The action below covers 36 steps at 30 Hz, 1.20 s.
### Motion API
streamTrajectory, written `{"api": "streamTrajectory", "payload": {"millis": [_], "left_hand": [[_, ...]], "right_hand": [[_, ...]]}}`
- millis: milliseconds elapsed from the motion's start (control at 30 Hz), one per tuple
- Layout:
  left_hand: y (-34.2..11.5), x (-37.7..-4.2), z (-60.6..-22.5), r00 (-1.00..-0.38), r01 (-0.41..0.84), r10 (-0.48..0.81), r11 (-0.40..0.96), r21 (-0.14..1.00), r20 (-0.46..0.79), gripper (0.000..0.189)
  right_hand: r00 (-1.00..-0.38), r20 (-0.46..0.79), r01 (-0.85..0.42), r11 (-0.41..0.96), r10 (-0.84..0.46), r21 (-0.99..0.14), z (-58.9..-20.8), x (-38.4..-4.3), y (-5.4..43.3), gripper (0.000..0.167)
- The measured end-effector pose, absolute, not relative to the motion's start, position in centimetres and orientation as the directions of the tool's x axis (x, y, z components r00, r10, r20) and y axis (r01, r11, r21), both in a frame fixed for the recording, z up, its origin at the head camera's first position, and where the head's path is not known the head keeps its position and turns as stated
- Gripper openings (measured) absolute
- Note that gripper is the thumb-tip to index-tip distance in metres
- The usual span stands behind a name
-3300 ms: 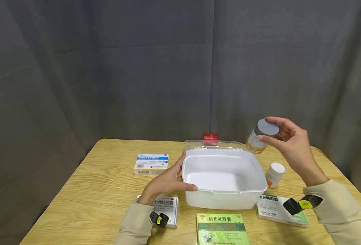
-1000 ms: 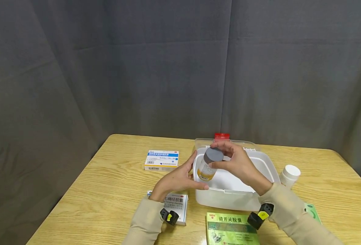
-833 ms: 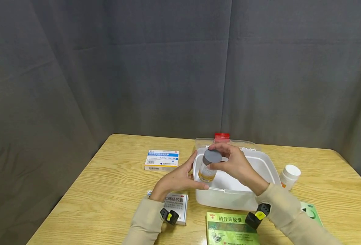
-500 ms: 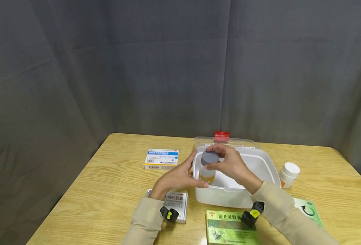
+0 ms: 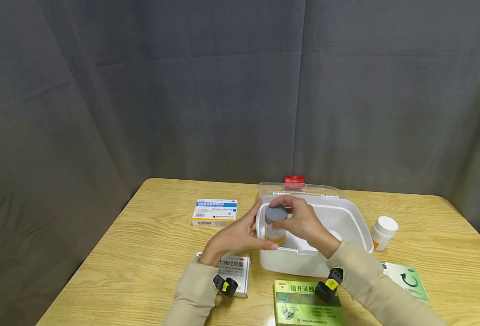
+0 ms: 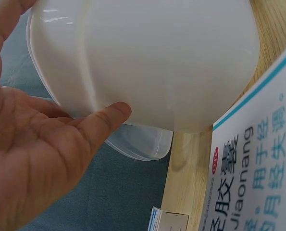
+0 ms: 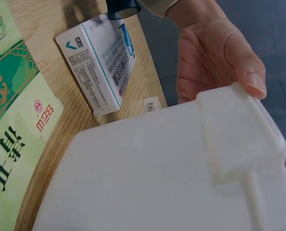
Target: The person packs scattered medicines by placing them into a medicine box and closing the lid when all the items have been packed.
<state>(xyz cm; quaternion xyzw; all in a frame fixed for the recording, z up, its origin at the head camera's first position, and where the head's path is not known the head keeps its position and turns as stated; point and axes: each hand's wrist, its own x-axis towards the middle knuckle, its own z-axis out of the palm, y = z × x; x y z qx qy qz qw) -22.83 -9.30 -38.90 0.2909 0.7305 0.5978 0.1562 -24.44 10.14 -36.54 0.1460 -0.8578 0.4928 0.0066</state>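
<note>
My right hand [image 5: 301, 219] pinches the grey cap of a medicine bottle [image 5: 276, 235] with a white and yellow label. The bottle stands nearly upright inside the left end of a white plastic box [image 5: 317, 265]. My left hand [image 5: 235, 237] grips the box at its left side, thumb over the front rim and fingers along the outer wall. In the left wrist view, fingers [image 6: 106, 118] of that hand press against the box wall. The right wrist view has the box front in the foreground, hiding the bottle and the right hand's fingertips.
Behind the box lies its clear lid with a red latch [image 5: 294, 182]. A white pill bottle [image 5: 384, 233] stands to the right. Several medicine boxes lie around: a blue-white one [image 5: 215, 212], a white one [image 5: 235, 271], a green one [image 5: 305, 308] and a white-green one [image 5: 408, 280].
The right hand has brought the grey-capped bottle from above the table's right side over to the left and lowered it into the box. The left hand keeps its grip on the box.
</note>
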Motion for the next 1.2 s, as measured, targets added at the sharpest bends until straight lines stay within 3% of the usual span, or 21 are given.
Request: {"api": "streamTrajectory", "payload": {"millis": [467,933,1200], "left_hand": [[-9.3,-22.9,-38.8,-0.778,0.247,0.617,0.121,0.962,0.122,0.116],[-9.2,-23.0,-38.9,-0.778,0.254,0.616,0.132,0.958,0.121,0.115],[-9.3,-22.9,-38.9,-0.782,0.264,0.609,0.131,0.956,0.132,0.112]], "right_hand": [[-0.953,0.159,-0.267,0.461,-0.26,-0.846,-36.4,-24.2,10.1,0.038],[-0.966,0.059,-0.181,0.494,-0.251,-0.85,-35.4,-23.7,10.9,0.038],[-0.965,0.085,-0.202,0.493,-0.249,-0.846,-35.2,-23.5,11.9,0.039]]}}
